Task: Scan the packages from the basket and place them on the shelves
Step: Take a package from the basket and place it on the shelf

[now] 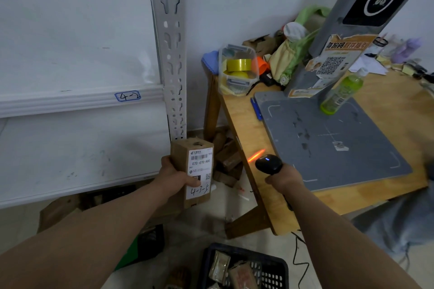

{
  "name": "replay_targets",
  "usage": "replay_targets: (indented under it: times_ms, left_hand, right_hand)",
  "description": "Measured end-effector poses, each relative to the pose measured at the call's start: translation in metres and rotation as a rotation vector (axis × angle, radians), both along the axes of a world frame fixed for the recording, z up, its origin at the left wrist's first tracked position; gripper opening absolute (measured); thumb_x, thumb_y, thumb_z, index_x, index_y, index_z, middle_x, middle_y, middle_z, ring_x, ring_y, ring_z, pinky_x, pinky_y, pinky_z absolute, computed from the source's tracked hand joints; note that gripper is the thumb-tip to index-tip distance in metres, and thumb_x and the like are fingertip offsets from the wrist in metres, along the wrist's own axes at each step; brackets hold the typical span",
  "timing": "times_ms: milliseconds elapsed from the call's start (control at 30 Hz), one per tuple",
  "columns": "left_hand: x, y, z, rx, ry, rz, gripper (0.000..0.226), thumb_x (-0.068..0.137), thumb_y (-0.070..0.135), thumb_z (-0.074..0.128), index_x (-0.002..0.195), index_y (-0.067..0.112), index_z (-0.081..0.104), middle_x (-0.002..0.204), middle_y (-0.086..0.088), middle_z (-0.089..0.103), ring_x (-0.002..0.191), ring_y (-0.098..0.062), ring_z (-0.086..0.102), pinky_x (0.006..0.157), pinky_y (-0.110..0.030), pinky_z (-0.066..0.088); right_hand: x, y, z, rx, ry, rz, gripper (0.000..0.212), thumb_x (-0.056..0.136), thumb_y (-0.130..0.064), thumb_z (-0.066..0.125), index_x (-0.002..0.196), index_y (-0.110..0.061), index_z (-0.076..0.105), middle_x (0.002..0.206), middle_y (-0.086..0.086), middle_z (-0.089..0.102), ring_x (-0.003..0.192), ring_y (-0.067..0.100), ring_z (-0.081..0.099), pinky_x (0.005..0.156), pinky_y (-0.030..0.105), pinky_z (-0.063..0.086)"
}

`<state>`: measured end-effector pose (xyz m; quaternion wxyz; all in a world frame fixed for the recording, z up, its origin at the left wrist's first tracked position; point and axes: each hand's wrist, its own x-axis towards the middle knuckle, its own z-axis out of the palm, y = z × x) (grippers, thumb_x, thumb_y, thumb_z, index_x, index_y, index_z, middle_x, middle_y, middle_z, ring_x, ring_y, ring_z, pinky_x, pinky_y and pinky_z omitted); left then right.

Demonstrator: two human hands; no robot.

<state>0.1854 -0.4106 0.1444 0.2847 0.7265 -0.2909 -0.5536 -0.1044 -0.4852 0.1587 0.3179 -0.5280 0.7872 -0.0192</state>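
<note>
The package [199,164] was held by my left fingers [187,180] and the scanner [268,164] clasped in my right fingers [272,179], shelving not yet done, more waiting in the basket [258,254].

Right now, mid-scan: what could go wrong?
1. The scanner in the right grip throws its red beam on the table edge, not on the package or its label, so it will likely not read.
2. The left grip has its thumb over the label's lower part, which may block a code.
3. The scanner cable hangs loose beside the basket and could snag.
</note>
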Motion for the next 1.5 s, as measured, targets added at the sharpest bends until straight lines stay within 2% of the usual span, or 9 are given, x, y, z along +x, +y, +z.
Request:
replay_targets:
  times_ms: [367,533,633,833,900,1000,1133,1267,1500]
  left_hand:
    - [-0.009,-0.014,0.017,-0.018,0.057,-0.085,0.101,0.072,-0.003,0.083,0.148,0.015,0.018,0.138,-0.008,0.054,0.129,-0.034,0.053,0.106,-0.050,0.045]
    - [-0.004,-0.004,0.029,-0.045,0.069,-0.076,0.099,0.072,-0.004,0.083,0.146,0.015,0.021,0.136,-0.006,0.056,0.128,-0.034,0.054,0.105,-0.050,0.047]
    - [-0.002,0.011,0.044,-0.082,0.073,-0.071,0.100,0.071,-0.004,0.084,0.146,0.015,0.021,0.127,-0.002,0.058,0.127,-0.033,0.055,0.104,-0.049,0.047]
    - [0.015,0.067,0.090,-0.173,0.127,-0.089,0.103,0.065,-0.005,0.086,0.146,0.017,0.025,0.117,-0.002,0.065,0.117,-0.029,0.061,0.099,-0.047,0.052]
    - [0.024,0.093,0.109,-0.213,0.133,-0.081,0.105,0.064,-0.006,0.086,0.146,0.018,0.026,0.119,-0.005,0.067,0.112,-0.028,0.064,0.093,-0.044,0.056]
    - [0.043,0.139,0.141,-0.301,0.144,-0.024,0.100,0.064,-0.010,0.084,0.145,0.016,0.030,0.119,-0.008,0.068,0.110,-0.029,0.065,0.095,-0.045,0.056]
    - [0.086,0.209,0.197,-0.405,0.147,0.063,0.096,0.060,-0.006,0.086,0.140,0.020,0.040,0.115,-0.005,0.072,0.112,-0.026,0.065,0.105,-0.045,0.048]
    - [0.141,0.271,0.273,-0.578,0.108,0.117,0.095,0.054,0.009,0.085,0.135,0.027,0.040,0.108,0.002,0.076,0.107,-0.021,0.070,0.098,-0.040,0.050]
    - [0.238,0.356,0.401,-0.887,-0.009,0.254,0.104,0.048,0.020,0.091,0.134,0.031,0.034,0.123,-0.008,0.069,0.113,-0.026,0.068,0.110,-0.050,0.044]
  right_hand:
    - [-0.003,-0.003,-0.021,0.037,0.039,-0.106,0.034,0.094,-0.012,0.060,0.128,-0.007,0.056,0.101,0.013,0.064,0.092,0.026,0.063,0.076,0.038,0.054]
    - [0.005,0.010,-0.003,-0.051,0.125,-0.081,0.041,0.095,-0.010,0.057,0.133,-0.009,0.041,0.099,0.013,0.061,0.095,0.031,0.064,0.079,0.045,0.056]
    - [0.019,0.017,0.025,-0.154,0.128,0.039,0.053,0.090,-0.012,0.062,0.137,-0.013,0.038,0.120,0.017,0.059,0.109,0.035,0.061,0.092,0.051,0.055]
    - [0.087,0.064,0.116,0.088,-0.512,0.307,0.065,0.086,-0.007,0.070,0.141,-0.029,0.045,0.123,0.001,0.060,0.109,0.020,0.062,0.095,0.042,0.056]
    - [0.112,0.092,0.141,0.135,-0.597,0.410,0.068,0.084,-0.004,0.072,0.140,-0.031,0.045,0.123,-0.001,0.061,0.111,0.022,0.062,0.096,0.044,0.056]
    - [0.143,0.138,0.171,0.143,-0.661,0.517,0.073,0.084,-0.005,0.075,0.140,-0.036,0.040,0.114,-0.004,0.065,0.101,0.020,0.066,0.078,0.036,0.060]
    - [0.187,0.190,0.211,0.093,-0.732,0.648,0.077,0.079,-0.015,0.082,0.139,-0.040,0.040,0.119,-0.001,0.068,0.110,0.023,0.066,0.095,0.046,0.056]
    - [0.241,0.237,0.267,0.010,-0.905,0.788,0.080,0.078,-0.032,0.086,0.141,-0.041,0.039,0.118,-0.004,0.074,0.110,0.021,0.070,0.099,0.051,0.054]
    - [0.349,0.305,0.382,-0.146,-1.174,0.996,0.074,0.083,-0.017,0.080,0.141,-0.042,0.042,0.118,0.004,0.074,0.107,0.026,0.072,0.094,0.052,0.057]
